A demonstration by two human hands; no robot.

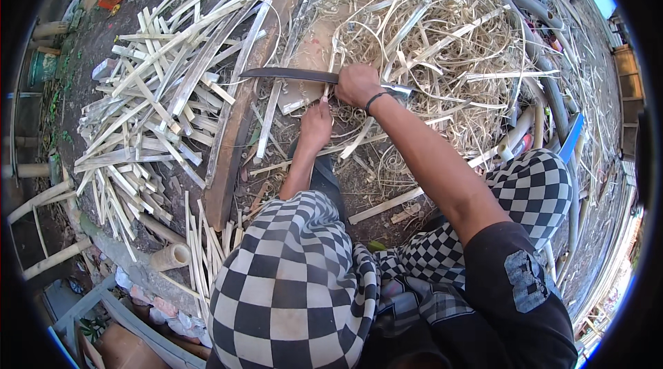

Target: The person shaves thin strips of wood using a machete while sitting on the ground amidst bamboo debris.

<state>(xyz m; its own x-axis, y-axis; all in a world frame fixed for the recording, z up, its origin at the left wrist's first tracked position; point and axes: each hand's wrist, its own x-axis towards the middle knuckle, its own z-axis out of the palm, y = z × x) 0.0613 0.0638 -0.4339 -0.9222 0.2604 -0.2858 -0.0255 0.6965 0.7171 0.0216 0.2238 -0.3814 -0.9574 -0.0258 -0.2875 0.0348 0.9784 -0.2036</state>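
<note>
Outdoor dirt ground [359, 182], littered with bamboo offcuts. Right hand [357, 84] closed around the handle of a long dark machete [290, 75], blade pointing left. Left hand [316, 124] just below, pinching a thin bamboo strip [330, 58] under the blade. Left: heap of split bamboo slats [152, 107], wooden plank [242, 107]. Beyond: tangled shavings [442, 44]. Near: checkered trousers [290, 293].

Bright, hard daylight, strong fisheye bend.
Pale shavings glare at far right; short shadows under the strips; sharp centre, dark curved rim with blue fringing.
</note>
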